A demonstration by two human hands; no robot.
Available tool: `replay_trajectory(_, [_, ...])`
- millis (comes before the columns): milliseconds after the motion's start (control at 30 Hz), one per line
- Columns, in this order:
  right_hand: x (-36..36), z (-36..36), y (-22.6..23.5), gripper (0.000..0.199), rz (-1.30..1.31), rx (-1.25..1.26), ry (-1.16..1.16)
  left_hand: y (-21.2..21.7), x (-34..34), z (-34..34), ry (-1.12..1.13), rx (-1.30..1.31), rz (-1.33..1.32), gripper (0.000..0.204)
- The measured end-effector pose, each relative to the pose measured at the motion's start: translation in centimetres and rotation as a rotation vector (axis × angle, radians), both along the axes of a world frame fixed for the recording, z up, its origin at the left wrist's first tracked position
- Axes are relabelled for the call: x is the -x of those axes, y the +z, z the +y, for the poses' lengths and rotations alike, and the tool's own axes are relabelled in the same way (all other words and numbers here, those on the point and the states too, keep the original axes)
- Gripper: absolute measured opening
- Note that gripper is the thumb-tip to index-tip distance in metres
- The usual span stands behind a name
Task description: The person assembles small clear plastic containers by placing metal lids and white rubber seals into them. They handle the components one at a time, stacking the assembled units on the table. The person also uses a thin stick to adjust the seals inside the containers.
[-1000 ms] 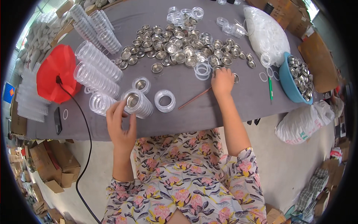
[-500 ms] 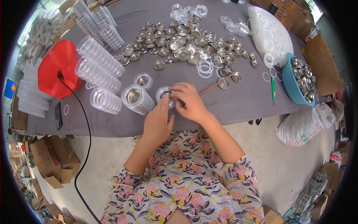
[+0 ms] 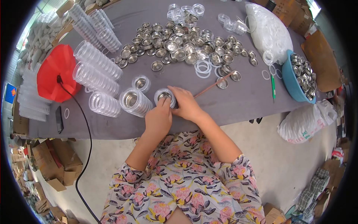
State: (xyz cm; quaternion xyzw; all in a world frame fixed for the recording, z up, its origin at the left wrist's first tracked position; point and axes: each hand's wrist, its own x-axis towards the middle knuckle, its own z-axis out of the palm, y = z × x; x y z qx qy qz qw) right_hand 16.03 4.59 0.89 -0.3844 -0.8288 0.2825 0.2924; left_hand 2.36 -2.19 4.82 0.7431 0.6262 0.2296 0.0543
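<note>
Both hands meet over a clear plastic ring with a small metal cup in it (image 3: 164, 96) near the table's front edge. My left hand (image 3: 158, 118) presses its fingertips on the ring's near rim. My right hand (image 3: 186, 104) grips it from the right. Just left of them lies a short stack of filled clear lids (image 3: 135, 101), and another filled lid (image 3: 141, 83) sits behind. A thin brown stick (image 3: 212, 85) lies on the grey table (image 3: 238, 104) by my right hand.
A heap of metal cups (image 3: 186, 46) covers the table's middle. Stacks of clear lids (image 3: 95, 71) lie at left beside a red cloth (image 3: 56, 72). A blue bowl of metal cups (image 3: 298, 76), white bags (image 3: 270, 30) and white rings (image 3: 203, 68) are at right.
My right hand came back from the metal cups by the stick to the clear ring; my left hand moved from the lid stack to the same ring. Both now hold it together.
</note>
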Motion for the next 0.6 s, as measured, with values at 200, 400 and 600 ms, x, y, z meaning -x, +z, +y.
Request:
replay_trajectory(200, [0.7,-0.4,-0.1,0.079,-0.011,-0.026,-0.055,0.4,0.3,0.8,-0.034,0.065,-0.002,0.01])
replay_trajectory(400, [1.1,-0.9,-0.4,0.083,-0.015,-0.059,-0.112,-1.3,0.3,-0.2,-0.004,-0.128,-0.321,0.016])
replay_trajectory(600, [0.6,-1.5,-0.4,0.085,0.088,0.02,-0.185,0.1,-0.3,-0.6,0.076,-0.038,-0.629,0.016])
